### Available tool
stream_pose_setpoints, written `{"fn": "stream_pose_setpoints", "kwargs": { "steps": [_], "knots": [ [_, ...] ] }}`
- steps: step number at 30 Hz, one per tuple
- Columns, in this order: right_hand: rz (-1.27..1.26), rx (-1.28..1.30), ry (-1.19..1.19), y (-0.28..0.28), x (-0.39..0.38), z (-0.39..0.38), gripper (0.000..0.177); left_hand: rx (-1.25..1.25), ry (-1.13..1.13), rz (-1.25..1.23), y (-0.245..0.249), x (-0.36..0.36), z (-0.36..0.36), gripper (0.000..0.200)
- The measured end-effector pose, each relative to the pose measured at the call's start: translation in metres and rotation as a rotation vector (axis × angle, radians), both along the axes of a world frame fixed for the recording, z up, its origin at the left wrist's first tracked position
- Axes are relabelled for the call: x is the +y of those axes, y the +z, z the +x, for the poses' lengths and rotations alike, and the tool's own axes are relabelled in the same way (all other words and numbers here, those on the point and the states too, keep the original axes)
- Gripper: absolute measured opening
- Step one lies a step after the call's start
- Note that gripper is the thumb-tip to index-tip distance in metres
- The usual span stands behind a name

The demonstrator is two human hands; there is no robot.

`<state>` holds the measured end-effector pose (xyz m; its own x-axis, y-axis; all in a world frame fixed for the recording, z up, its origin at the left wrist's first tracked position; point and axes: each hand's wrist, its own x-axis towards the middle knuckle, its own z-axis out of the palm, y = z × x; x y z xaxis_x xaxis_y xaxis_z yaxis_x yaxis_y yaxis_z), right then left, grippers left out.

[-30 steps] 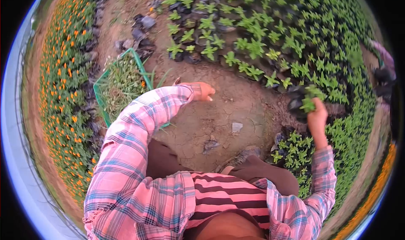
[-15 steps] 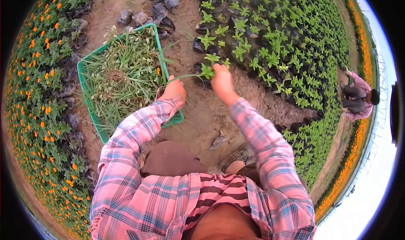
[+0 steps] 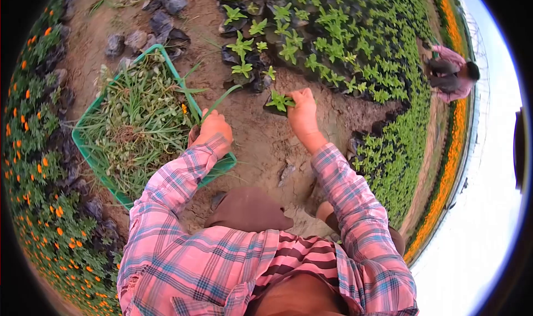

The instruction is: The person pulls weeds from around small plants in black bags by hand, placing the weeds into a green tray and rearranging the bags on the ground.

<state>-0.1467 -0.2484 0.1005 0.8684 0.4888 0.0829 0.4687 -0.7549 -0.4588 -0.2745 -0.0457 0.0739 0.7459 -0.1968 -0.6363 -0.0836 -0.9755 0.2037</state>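
Observation:
My right hand [image 3: 303, 113] is closed on the edge of a seedling bag [image 3: 274, 110], a small black bag with a bright green seedling [image 3: 279, 100] in its top. The bag is tilted and stands apart from the block of bagged seedlings [image 3: 242, 46]. My left hand [image 3: 215, 130] is closed around some long grass blades [image 3: 225, 98], which stick out above the fingers. Close beside that hand is a green crate [image 3: 180, 81] heaped with pulled weeds and grass [image 3: 139, 121].
Marigolds [image 3: 58, 210] with orange flowers grow in bags along the left. Dark clods and crumpled bags [image 3: 161, 24] lie on the bare soil [image 3: 250, 149] beyond the crate. A co-worker [image 3: 452, 74] crouches at the right by the seedling bed.
My right hand has drawn one bagged seedling away from the block's edge, over bare soil. My left hand keeps the grass beside the crate. The view has shifted.

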Motion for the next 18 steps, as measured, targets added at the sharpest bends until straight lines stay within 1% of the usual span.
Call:
{"fn": "stream_pose_setpoints", "kwargs": {
  "steps": [2, 4, 8, 10, 11, 12, 13, 14, 16, 17, 18],
  "knots": [
    [-0.022, -0.033, -0.040, 0.001, -0.006, 0.014, 0.024, -0.019, 0.000, 0.014, -0.001, 0.000, -0.002, 0.035],
    [-0.029, -0.094, -0.008, -0.005, -0.009, 0.033, 0.024, -0.018, 0.016, -0.002, -0.010, -0.001, -0.002, 0.037],
    [-0.007, -0.053, 0.035, -0.037, -0.009, 0.057, 0.026, -0.022, 0.040, 0.113, -0.004, -0.019, 0.002, 0.037],
    [0.002, -0.050, 0.033, -0.043, -0.012, 0.054, 0.028, -0.196, 0.238, -0.143, -0.010, -0.023, 0.007, 0.032],
    [0.081, -0.066, 0.002, -0.036, -0.013, 0.048, 0.029, -0.195, 0.235, -0.127, -0.014, -0.025, 0.012, 0.032],
    [0.155, -0.083, -0.026, -0.031, -0.016, 0.042, 0.030, -0.337, 0.424, -0.297, -0.016, -0.028, 0.019, 0.028],
    [0.165, -0.086, -0.023, -0.025, -0.022, 0.034, 0.030, -0.485, 0.609, -0.472, -0.018, -0.031, 0.027, 0.024],
    [0.191, -0.070, -0.037, -0.019, -0.030, 0.025, 0.028, -0.495, 0.607, -0.464, -0.013, -0.034, 0.038, 0.024],
    [0.224, -0.059, -0.050, -0.010, -0.050, 0.007, 0.026, -0.825, 0.696, -0.503, -0.001, -0.039, 0.059, 0.018],
    [0.204, 0.004, -0.076, -0.009, -0.064, -0.002, 0.027, -0.830, 0.693, -0.498, -0.002, -0.042, 0.070, 0.018],
    [0.185, 0.066, -0.102, -0.009, -0.079, -0.010, 0.027, -0.796, 0.671, -0.389, -0.005, -0.044, 0.081, 0.015]
  ]
}}
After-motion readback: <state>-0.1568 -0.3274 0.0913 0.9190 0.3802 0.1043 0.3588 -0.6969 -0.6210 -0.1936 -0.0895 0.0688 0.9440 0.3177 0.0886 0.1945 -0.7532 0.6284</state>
